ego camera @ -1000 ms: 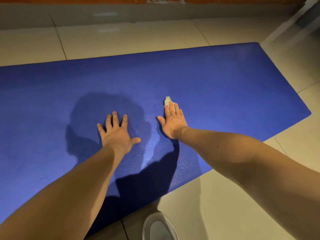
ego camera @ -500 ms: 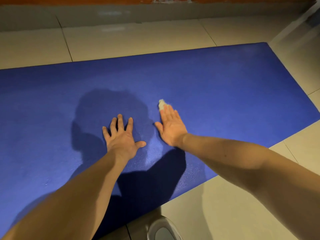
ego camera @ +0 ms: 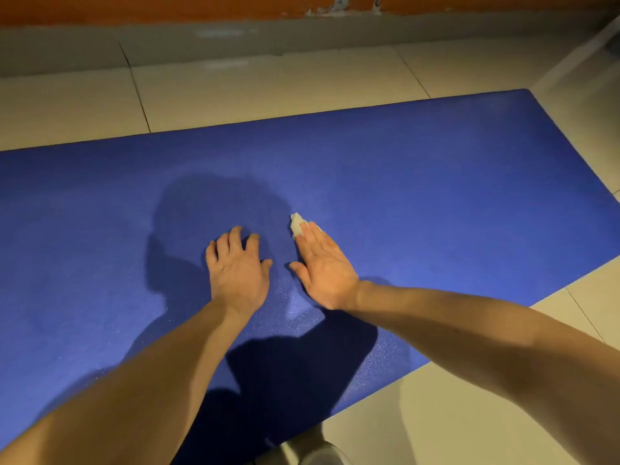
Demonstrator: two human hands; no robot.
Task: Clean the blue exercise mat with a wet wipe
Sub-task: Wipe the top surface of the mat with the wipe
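The blue exercise mat (ego camera: 419, 182) lies flat on a tiled floor and fills the middle of the view. My right hand (ego camera: 323, 266) presses flat on it with straight fingers. A small white wet wipe (ego camera: 296, 223) sticks out from under its fingertips. To its left, my left hand (ego camera: 236, 268) rests on the mat, palm down, fingers slightly bent at the tips. A damp sheen shows on the mat between and below the two hands.
Beige floor tiles (ego camera: 268, 92) surround the mat at the back and right. A grey skirting and orange wall (ego camera: 167, 11) run along the far side. The mat's near right edge crosses at lower right, and a shoe tip (ego camera: 315, 453) shows at the bottom.
My right hand with the wipe has slid a little to the left across the mat, closer to my left hand. My left fingers have bent slightly.
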